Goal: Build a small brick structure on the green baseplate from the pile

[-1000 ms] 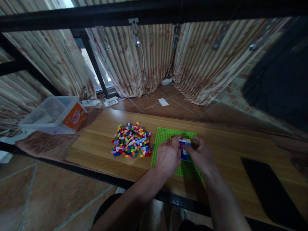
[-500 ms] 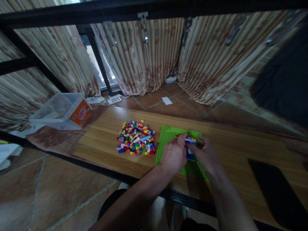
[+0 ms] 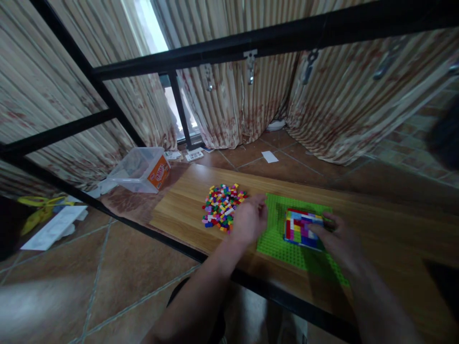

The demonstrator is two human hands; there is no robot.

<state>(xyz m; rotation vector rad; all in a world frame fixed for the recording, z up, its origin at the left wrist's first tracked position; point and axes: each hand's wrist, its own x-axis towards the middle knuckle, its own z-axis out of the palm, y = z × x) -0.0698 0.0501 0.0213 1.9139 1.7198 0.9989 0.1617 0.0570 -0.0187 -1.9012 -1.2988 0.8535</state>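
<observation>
A low, flat build of multicoloured toy building bricks (image 3: 299,228) sits on the green studded baseplate (image 3: 274,234). My right hand (image 3: 339,236) is at the build's right side, thumb over its top edge and index finger behind, gripping it there. Part of that edge is hidden by the fingers. Between the baseplate and a loose pile of small coloured bricks (image 3: 220,205) is my left hand (image 3: 251,217), over the pile's right side. Motion smears its fingers, and whether anything is in them cannot be made out.
The wooden tabletop (image 3: 182,205) carries the pile and baseplate. A clear plastic tub (image 3: 132,177) with an orange label stands beyond its left end. A dark flat object (image 3: 442,282) lies at the right. Black metal bars (image 3: 215,55) cross in front of the curtains.
My left hand has left the build and moved left to the brick pile, uncovering the build's top. My right hand stays at the build's right side. The view has shifted left.
</observation>
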